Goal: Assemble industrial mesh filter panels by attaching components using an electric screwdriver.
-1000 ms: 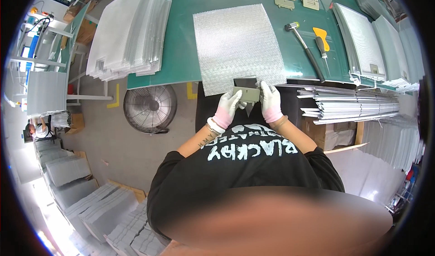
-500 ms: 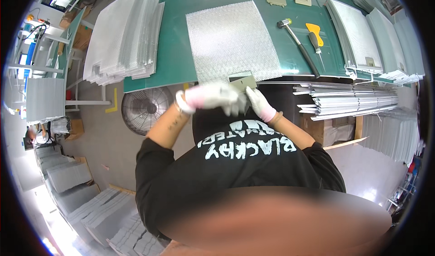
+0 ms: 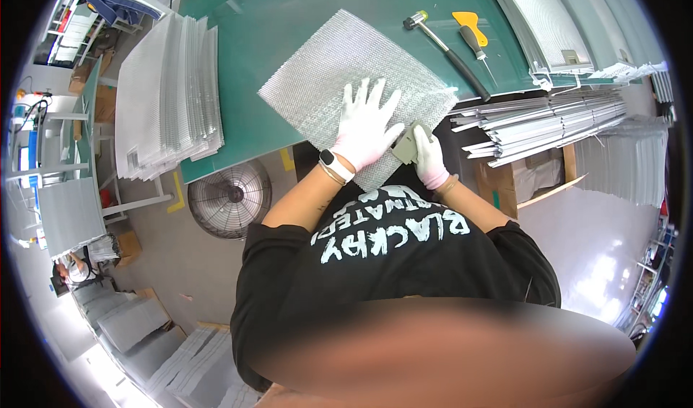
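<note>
From my remote view, I see the left hand (image 3: 366,123) in a white glove, fingers fanned wide, palm down on the square silver mesh sheet (image 3: 314,76). That sheet lies askew on the green-topped counter (image 3: 242,119), its nearest corner jutting past the front edge. The right hand (image 3: 432,160), gloved too, closes narrowly around a small grey-green rectangular plate (image 3: 406,148) at the sheet's near right edge — I cannot tell whether the plate is fastened or merely held there.

I judge this sheet partway through: plate and mesh are together, but the right hand has not let go. On the left, a tall stack of silver mesh sheets (image 3: 170,94) shows a notch at its near corner with no plate that I can make out, so those look undone. On the right, the pale framed panels (image 3: 534,25) carry a grey-green piece low on the front one — that one seems further along. The black-handled mallet (image 3: 449,55), orange-yellow flat scraper (image 3: 468,21) and grey-handled screwdriver (image 3: 473,42) lie unheld on the counter.
</note>
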